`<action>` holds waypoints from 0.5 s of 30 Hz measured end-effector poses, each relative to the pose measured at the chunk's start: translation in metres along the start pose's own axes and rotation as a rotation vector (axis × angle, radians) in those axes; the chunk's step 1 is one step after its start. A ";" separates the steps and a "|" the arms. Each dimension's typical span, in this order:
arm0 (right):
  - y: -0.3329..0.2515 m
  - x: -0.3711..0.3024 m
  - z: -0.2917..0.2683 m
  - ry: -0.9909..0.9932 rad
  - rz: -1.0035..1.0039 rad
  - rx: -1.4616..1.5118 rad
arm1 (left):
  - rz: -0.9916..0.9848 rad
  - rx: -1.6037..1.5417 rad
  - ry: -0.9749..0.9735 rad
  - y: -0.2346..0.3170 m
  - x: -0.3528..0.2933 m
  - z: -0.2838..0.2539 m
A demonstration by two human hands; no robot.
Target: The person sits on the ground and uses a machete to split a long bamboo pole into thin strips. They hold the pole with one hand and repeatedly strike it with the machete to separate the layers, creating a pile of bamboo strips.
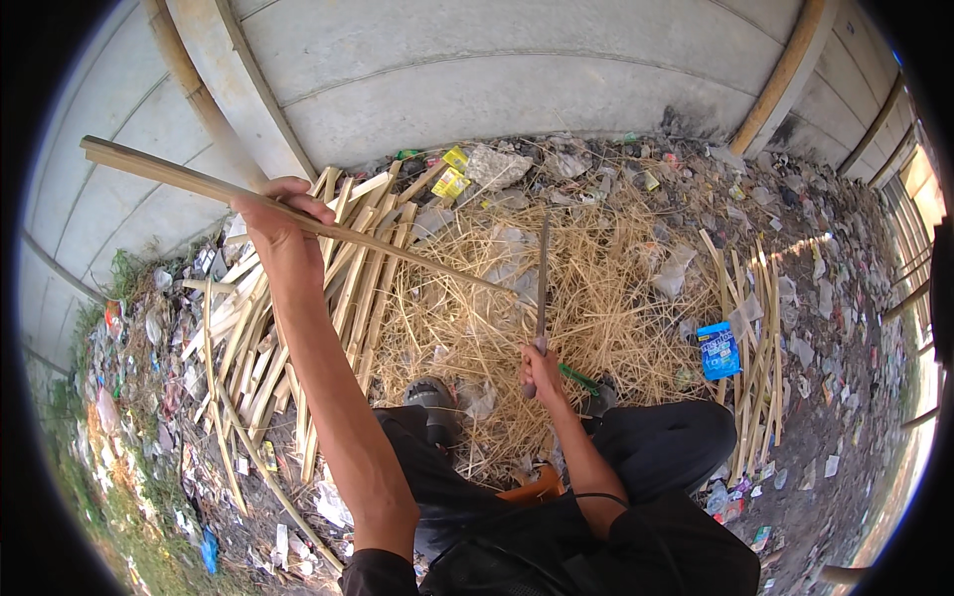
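Note:
My left hand [283,214] is raised at the left and closed round a long bamboo strip [417,260]. The strip slants down to the right, its thin end close to the blade of a long knife [543,268]. Whether strip and blade touch I cannot tell. My right hand [542,370] grips the knife by its handle in front of my knees, the blade pointing away from me. Beneath both lies a wide heap of pale bamboo shavings [616,333]. A pile of split bamboo strips [363,288] spreads under my left forearm.
More thin strips [760,368] lie at the right beside a blue packet [717,351]. A grey panel wall [497,84] with bamboo poles [785,74] closes off the far side. Litter and a rubble lump [497,167] cover the ground. Something orange [532,487] shows between my legs.

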State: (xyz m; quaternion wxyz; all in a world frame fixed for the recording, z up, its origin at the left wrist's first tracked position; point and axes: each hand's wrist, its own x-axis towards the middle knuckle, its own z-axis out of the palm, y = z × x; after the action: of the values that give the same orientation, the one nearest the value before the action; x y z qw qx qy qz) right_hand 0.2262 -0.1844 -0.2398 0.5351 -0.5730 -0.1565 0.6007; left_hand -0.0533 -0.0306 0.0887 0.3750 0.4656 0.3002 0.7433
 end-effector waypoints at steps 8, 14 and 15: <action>-0.012 0.000 0.015 -0.023 -0.039 0.032 | -0.028 -0.048 0.300 0.001 0.013 0.000; -0.089 -0.008 0.037 -0.223 -0.487 0.216 | -0.002 -0.121 0.347 0.001 0.018 -0.007; -0.092 -0.008 0.040 -0.247 -0.524 0.236 | -0.012 -0.134 0.333 0.001 0.018 -0.012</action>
State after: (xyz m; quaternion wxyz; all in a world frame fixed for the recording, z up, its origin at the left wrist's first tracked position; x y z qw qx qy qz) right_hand 0.2322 -0.1393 -0.1502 0.7116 -0.3698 -0.2918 0.5213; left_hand -0.0698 -0.0174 0.0936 0.3548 0.3082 0.3108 0.8262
